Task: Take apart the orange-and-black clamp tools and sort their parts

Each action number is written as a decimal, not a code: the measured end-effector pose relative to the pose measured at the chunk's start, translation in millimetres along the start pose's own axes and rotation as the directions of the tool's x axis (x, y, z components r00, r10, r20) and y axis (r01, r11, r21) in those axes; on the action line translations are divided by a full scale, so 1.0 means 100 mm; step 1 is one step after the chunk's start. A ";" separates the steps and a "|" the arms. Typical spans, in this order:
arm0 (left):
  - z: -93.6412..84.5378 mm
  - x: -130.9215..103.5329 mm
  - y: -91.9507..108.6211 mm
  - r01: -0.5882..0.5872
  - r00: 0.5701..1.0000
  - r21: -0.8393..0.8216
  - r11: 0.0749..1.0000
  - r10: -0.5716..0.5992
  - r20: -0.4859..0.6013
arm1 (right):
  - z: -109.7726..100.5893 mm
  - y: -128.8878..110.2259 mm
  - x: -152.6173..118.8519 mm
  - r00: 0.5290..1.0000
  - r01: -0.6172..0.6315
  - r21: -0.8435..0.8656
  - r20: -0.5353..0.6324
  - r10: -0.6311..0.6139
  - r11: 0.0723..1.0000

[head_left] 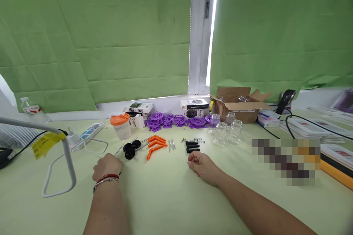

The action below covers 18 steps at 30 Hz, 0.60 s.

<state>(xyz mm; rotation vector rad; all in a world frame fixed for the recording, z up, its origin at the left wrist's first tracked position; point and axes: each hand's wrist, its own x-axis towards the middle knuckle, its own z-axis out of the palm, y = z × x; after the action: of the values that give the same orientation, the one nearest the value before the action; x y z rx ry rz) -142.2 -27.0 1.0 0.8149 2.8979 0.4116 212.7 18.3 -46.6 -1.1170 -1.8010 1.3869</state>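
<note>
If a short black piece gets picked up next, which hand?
Probably the right hand: it sits just in front of the short black pieces. The left hand is farther off, beside the black-ended rods.

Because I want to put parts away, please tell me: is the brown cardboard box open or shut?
Open. The cardboard box has its top flaps unfolded, and clear items show inside.

No wording is coming through legibly: print is showing on the white box (194, 109) at the centre back, the yellow tag (47, 144) on the left and the bottle's red label (32, 109), but all of it is staying too small or blurred.
</note>
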 end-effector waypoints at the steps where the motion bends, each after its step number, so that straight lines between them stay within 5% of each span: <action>1: 0.01 0.01 -0.01 0.001 1.000 0.003 1.000 -0.001 0.005 | 0.00 -0.01 0.00 1.000 -0.002 -0.002 -0.001 0.002 1.000; 6: 0.09 0.07 -0.05 0.012 1.000 -0.001 1.000 -0.012 0.015 | 0.00 -0.04 0.00 1.000 -0.010 -0.001 -0.003 0.010 1.000; 12: 0.19 0.14 -0.09 -0.006 0.993 0.061 0.998 0.014 -0.116 | 0.01 -0.03 -0.02 1.000 -0.007 0.007 -0.007 0.007 1.000; 18: 0.10 0.03 -0.05 -0.025 0.981 0.089 0.996 0.041 -0.187 | 0.01 -0.01 -0.01 1.000 0.004 0.012 0.002 -0.004 1.000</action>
<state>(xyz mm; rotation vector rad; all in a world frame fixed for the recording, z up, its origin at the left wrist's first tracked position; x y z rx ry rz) -145.3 -26.9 -9.9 0.8835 3.1008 0.3887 212.3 16.9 -45.9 -1.1058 -1.7929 1.3948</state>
